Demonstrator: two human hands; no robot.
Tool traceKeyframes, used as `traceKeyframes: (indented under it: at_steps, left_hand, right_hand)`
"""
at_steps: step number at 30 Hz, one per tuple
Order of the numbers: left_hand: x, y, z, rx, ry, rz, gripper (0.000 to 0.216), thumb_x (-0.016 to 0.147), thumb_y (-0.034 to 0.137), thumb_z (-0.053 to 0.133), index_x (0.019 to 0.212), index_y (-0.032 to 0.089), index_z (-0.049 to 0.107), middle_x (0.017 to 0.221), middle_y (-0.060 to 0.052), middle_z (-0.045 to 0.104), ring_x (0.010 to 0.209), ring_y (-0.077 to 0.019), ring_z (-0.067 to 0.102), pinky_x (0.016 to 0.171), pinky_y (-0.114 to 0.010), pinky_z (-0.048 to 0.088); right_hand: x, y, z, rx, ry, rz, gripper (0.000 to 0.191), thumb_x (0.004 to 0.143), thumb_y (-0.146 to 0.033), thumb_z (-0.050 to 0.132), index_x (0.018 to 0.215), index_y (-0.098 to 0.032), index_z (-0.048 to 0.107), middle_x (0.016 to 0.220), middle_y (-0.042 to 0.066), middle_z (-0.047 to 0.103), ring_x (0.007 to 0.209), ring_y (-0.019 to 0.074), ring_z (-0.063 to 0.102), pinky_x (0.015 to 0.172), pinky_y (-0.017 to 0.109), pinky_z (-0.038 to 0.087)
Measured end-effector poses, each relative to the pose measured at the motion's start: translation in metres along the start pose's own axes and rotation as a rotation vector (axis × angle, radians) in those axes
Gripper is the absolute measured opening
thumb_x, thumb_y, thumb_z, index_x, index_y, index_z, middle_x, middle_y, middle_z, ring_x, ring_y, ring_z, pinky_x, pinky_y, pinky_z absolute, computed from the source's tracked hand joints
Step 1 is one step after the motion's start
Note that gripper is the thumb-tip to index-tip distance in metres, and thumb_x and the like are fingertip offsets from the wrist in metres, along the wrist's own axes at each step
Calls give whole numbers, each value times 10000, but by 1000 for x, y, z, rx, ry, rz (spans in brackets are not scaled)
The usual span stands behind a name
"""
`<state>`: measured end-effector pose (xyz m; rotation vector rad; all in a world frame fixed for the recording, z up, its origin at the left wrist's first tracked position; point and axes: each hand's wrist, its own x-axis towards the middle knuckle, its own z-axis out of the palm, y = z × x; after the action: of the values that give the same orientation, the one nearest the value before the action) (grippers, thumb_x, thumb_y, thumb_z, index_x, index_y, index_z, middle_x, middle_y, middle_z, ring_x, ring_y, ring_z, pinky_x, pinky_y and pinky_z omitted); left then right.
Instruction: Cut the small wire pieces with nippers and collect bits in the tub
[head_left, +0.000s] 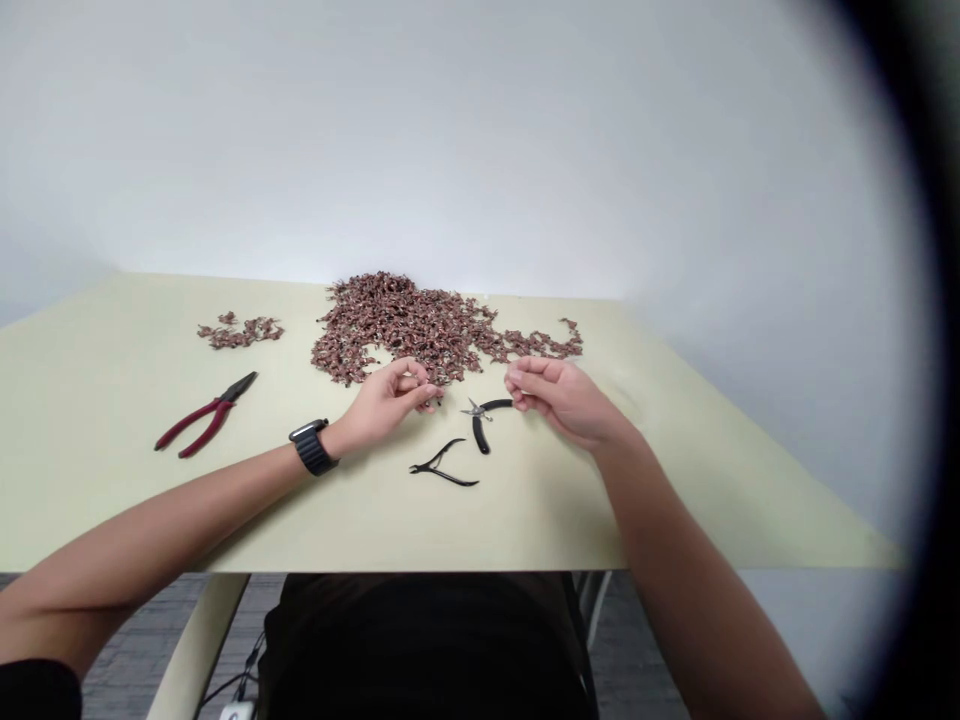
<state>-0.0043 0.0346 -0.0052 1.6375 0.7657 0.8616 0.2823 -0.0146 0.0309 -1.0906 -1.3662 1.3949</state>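
A large heap of small reddish-brown pieces (pixel 390 318) with thin wire-like ends lies at the back of the table; their exact kind is too small to tell. At its front edge is my left hand (pixel 390 402), thumb and fingers closed in a pinch near a tiny dark bit. My right hand (pixel 561 398) is also pinched, over the table right of the heap; what its fingertips hold, if anything, is hidden. Just left of those fingers lie small black-handled cutters (pixel 481 430), jaws apart. Black nippers (pixel 442 468) rest closer to me.
Red-handled pliers (pixel 210 415) lie on the left of the pale yellow table (pixel 337 530). Behind them is a smaller group of the brown pieces (pixel 244 332). A thin trail of pieces (pixel 536 346) runs right from the heap. A white wall (pixel 450 140) stands behind the table.
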Motion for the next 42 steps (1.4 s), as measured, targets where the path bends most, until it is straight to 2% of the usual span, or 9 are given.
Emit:
traceKeyframes:
  at_steps: [4,8,14,20,28,34,37,42]
  left_hand:
    - [-10,9,17,-25,4,78,281,932,421,652,1012,202,497,914,-42,667,846,-163,725,756,-296,596]
    - [-15,12,23,17,-10,126,254,944,392,643,1022,190,510,852,-3,602,849,-165,722,775,-304,598]
    - [-19,11,26,38,-39,113,256,949,389,637,975,183,487,914,-18,619,858,-151,715,787,-286,589]
    - [-20,14,27,57,-41,119,240,954,389,625,1018,186,515,847,12,551,867,-164,717,782,-293,590]
    - [-20,15,28,47,-46,92,266,947,411,637,996,185,506,939,-29,634,868,-160,722,789,-282,576]
    - [-17,11,28,-128,-56,-14,328,936,434,658,1057,189,476,851,-44,725,821,-173,746,765,-275,582]
    - [-16,8,29,-146,-42,-43,350,919,443,682,1050,184,486,822,-46,734,799,-183,754,741,-273,591]
    - [-18,5,32,-145,-42,-83,375,893,452,713,1064,175,528,820,-48,749,781,-181,757,739,-276,605]
  right_hand:
    - [2,10,31,-105,-115,93,298,874,-418,735,933,-138,655,852,42,632,721,97,564,683,225,475]
    - [6,22,50,-83,-170,146,303,883,-432,709,904,-140,631,834,36,633,664,90,553,605,213,456]
    - [10,28,48,-57,-118,124,295,918,-413,659,838,-134,608,805,37,632,642,84,551,598,205,453]
    - [9,26,48,-119,-136,171,242,897,-361,660,820,-135,621,774,42,636,619,85,543,564,197,434]
    - [9,27,48,-122,-114,169,278,909,-390,645,802,-138,594,770,33,632,607,78,539,559,192,431]
    - [10,28,50,-191,17,32,296,936,-449,627,912,-159,573,763,18,632,601,90,531,584,215,443]
    - [8,30,56,-224,31,-65,304,960,-478,599,967,-177,560,733,6,615,604,103,521,588,225,433]
    - [-1,31,69,-418,91,-277,242,995,-433,563,1018,-194,585,676,-19,546,578,97,453,560,225,344]
